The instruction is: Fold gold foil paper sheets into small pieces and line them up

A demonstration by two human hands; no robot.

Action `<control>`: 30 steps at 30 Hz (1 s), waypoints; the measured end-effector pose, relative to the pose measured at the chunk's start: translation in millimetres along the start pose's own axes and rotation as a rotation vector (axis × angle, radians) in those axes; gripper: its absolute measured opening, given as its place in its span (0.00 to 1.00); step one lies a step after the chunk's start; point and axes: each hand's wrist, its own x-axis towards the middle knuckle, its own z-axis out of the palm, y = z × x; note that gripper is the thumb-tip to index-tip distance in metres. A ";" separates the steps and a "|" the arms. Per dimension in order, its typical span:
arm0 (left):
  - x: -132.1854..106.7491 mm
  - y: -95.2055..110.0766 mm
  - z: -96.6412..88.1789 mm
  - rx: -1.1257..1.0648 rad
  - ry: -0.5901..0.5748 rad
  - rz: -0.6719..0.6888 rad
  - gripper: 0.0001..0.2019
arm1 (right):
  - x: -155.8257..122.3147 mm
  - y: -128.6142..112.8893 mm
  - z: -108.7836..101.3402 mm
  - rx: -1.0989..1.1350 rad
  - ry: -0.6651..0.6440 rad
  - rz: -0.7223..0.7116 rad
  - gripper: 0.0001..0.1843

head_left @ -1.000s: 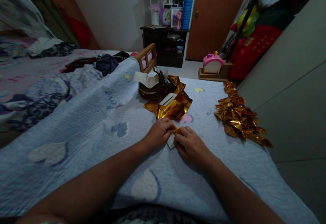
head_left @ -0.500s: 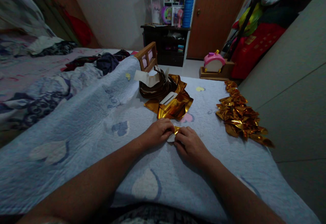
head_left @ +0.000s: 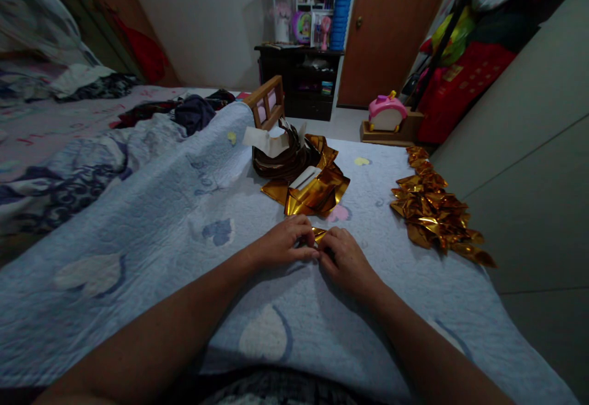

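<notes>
Between my two hands is a small piece of gold foil paper [head_left: 318, 233], mostly covered by the fingers. My left hand [head_left: 291, 240] pinches its left side, the thumb stretched along the near edge. On its right side, the fingers of my right hand [head_left: 341, 256] are closed on the same paper. Just beyond the hands lie loose gold foil sheets [head_left: 317, 193] with a white-backed part showing. Behind them stands a curled stack of brown-edged sheets [head_left: 280, 156]. A row of folded gold foil pieces [head_left: 432, 208] lies along the right side of the bed.
A pale blue quilt [head_left: 184, 294] with heart patterns covers the bed. Dark clothes [head_left: 193, 113] lie to the left. Past the bed are a wooden rail [head_left: 267, 101], a pink toy [head_left: 386, 113] and a dark cabinet [head_left: 297, 80]. A pale cupboard panel [head_left: 529, 178] borders the right.
My left thumb has moved right along the near edge of the foil paper. The paper's white underside, visible before, is now mostly hidden. The piles have not moved.
</notes>
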 end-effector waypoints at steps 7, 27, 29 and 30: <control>-0.8 -1.9 -1.2 -0.046 -0.030 -0.002 0.05 | -0.1 0.1 -0.2 0.030 0.048 0.016 0.05; -1.6 -4.6 -4.9 -0.085 -0.072 0.056 0.05 | -1.7 -0.8 -4.9 0.047 -0.037 0.020 0.07; -1.6 -4.2 -5.9 -0.100 -0.072 0.061 0.04 | -1.7 -1.6 -6.1 0.058 -0.049 0.023 0.08; -1.6 -3.3 -6.3 -0.103 -0.070 0.058 0.04 | -1.7 -1.8 -6.8 0.064 -0.054 0.024 0.08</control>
